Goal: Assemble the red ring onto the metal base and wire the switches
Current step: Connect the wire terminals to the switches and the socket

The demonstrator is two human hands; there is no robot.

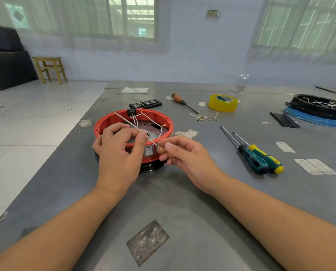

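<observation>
The grey worktop (202, 202) carries the red ring (104, 124) on its metal base (153, 166). Right of the ring lie two screwdrivers (260, 159); beyond it a black remote (145, 103), a wooden-handled screwdriver (182, 101), yellow tape (223, 103) and loose wires (204, 117); far right a black tray (317, 107).

One view only: head camera, wide-angle, worn by the person. It is aimed forward and down across the grey table (202, 192). Both forearms enter from the bottom edge; the left hand (118, 153) and right hand (190, 157) are seen close, near frame centre, at the red ring (104, 124). Tools are seen farther off at right. The upper frame is filled by floor, wall and windows (132, 16). Straight lines are bowed at the edges.
</observation>
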